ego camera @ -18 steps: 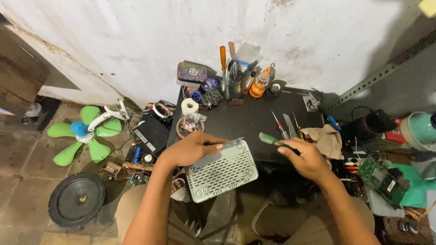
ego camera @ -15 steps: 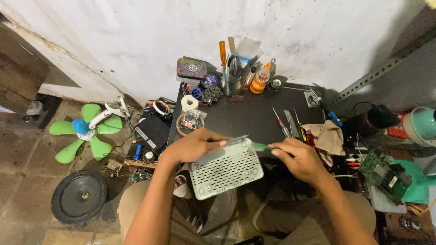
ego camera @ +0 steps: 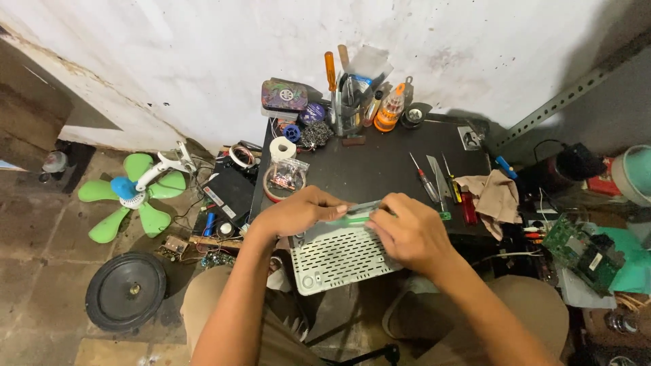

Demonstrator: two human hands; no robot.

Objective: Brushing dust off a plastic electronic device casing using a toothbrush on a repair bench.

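Observation:
A pale grey vented device casing (ego camera: pixel 342 259) lies upside down on the near edge of a small black table (ego camera: pixel 380 166). My left hand (ego camera: pixel 298 211) grips the casing's far left edge, fingers curled over it. My right hand (ego camera: pixel 405 234) rests on the casing's far right side and holds a green-handled tool (ego camera: pixel 352 218) that lies flat along the top edge, its tip pointing toward my left fingers. My knees show below the table.
A cup of screwdrivers (ego camera: pixel 351 102), an orange bottle (ego camera: pixel 388 110), tape roll (ego camera: pixel 282 147) and bagged parts (ego camera: pixel 285 177) crowd the table's back. Loose screwdrivers (ego camera: pixel 434 179) and a cloth (ego camera: pixel 495 196) lie right. Green fan blades (ego camera: pixel 129 196) and a black speaker (ego camera: pixel 125 291) sit on the floor left; a circuit board (ego camera: pixel 583 252) right.
My right hand has moved left with the green-handled tool, from beside the casing onto its top edge, meeting my left hand. The left hand has stayed on the casing.

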